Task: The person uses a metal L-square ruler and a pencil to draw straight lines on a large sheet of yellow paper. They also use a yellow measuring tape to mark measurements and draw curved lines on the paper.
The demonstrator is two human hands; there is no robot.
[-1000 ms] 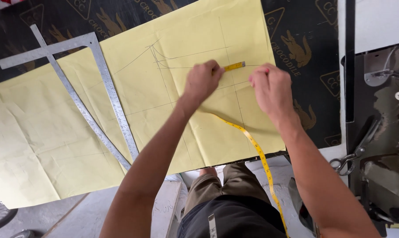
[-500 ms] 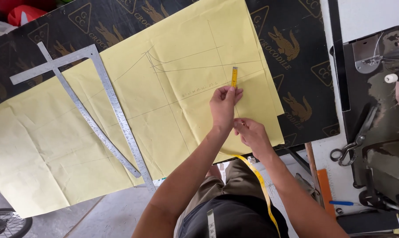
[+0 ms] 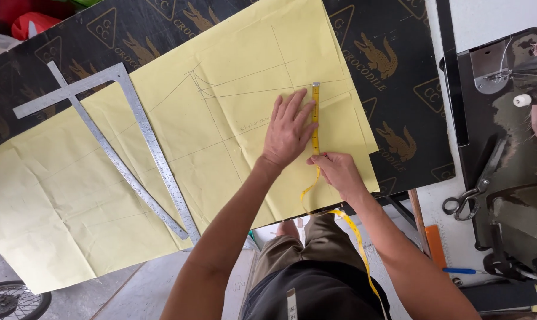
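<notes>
L hand (image 3: 289, 127) flat on tape measure (image 3: 315, 115); R hand (image 3: 333, 169) pinches it.

Both bare forearms reach up from lower frame, converging toward yellow tape measure (image 3: 315, 118). Left hand (image 3: 288, 129) flat, palm down, fingers spread and extended, fingertips just left of tape's upper stretch. Right hand (image 3: 338, 172) lower, curled, fingers pinching tape at its near end. Left wrist straight, right wrist bent inward. Hands nearly touching.
</notes>
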